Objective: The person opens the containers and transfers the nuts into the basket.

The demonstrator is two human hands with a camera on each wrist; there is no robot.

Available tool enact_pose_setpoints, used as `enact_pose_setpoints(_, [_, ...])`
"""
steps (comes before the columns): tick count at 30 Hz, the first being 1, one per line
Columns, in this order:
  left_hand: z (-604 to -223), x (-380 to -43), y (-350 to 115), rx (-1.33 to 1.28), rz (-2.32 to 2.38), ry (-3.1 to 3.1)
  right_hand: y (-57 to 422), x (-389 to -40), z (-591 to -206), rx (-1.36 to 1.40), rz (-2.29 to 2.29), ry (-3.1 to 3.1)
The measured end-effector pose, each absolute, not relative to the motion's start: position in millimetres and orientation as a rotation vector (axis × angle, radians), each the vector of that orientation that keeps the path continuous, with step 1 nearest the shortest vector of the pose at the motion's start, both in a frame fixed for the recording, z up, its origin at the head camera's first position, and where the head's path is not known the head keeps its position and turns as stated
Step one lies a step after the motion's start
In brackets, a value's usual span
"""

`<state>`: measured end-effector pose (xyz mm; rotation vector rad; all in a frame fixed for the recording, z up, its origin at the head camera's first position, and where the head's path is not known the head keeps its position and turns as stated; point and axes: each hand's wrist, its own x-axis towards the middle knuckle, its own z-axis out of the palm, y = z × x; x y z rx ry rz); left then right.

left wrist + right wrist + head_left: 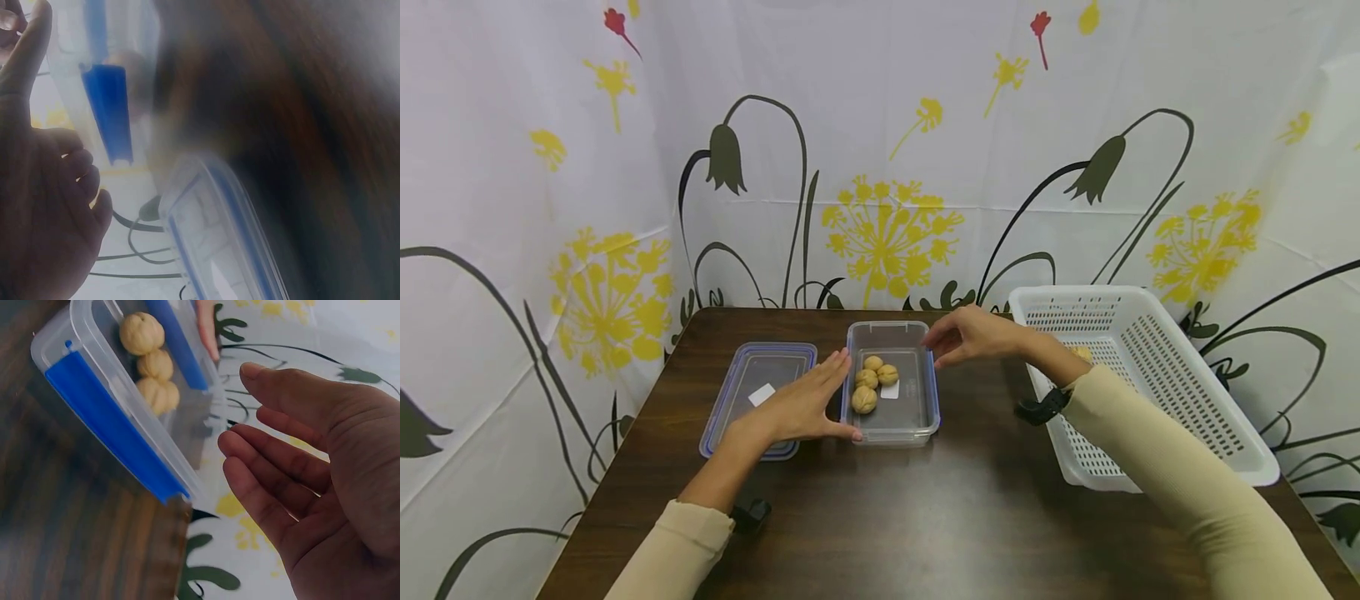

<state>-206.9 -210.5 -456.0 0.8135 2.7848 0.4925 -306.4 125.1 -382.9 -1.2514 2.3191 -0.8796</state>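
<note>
A clear plastic food container (917, 404) with blue side latches stands on the table. Several walnuts (865, 399) lie in its left half, beside a white label. My left hand (805, 402) is at the container's left side, fingers extended and thumb near the front left corner. At the opposite side, my right hand (973, 333) hovers by the far right rim with its fingers bent loosely. In the right wrist view that hand (312, 469) holds nothing, and the blue latch (115, 428) hangs down along the container's wall.
Left of the container lies its clear lid (775, 367) with a blue seal, partly behind my left hand. A white perforated basket (1213, 454) stands at the right under my right forearm, with a walnut (1081, 353) showing inside. A flowered curtain (880, 100) hangs behind the table.
</note>
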Motion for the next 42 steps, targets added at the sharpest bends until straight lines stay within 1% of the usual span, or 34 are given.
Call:
enact_pose_setpoints(7, [-455,-206,-211,0.824,0.445,2.803,101,-306,-400,-1.340,-0.778,2.308])
enact_pose_setpoints(16, [-456,-206,-211,0.832,0.430,2.806,75,-300,-423,-1.346,-0.749,2.263])
enact_pose_setpoints(24, [-457,-207,-211,0.870,0.405,2.822,53,-292,-440,-1.293,-0.719,2.275])
enact_pose_setpoints(42, [-457,-207,-211,0.872,0.437,2.804,30,-280,-459,-1.351,-0.718,2.273])
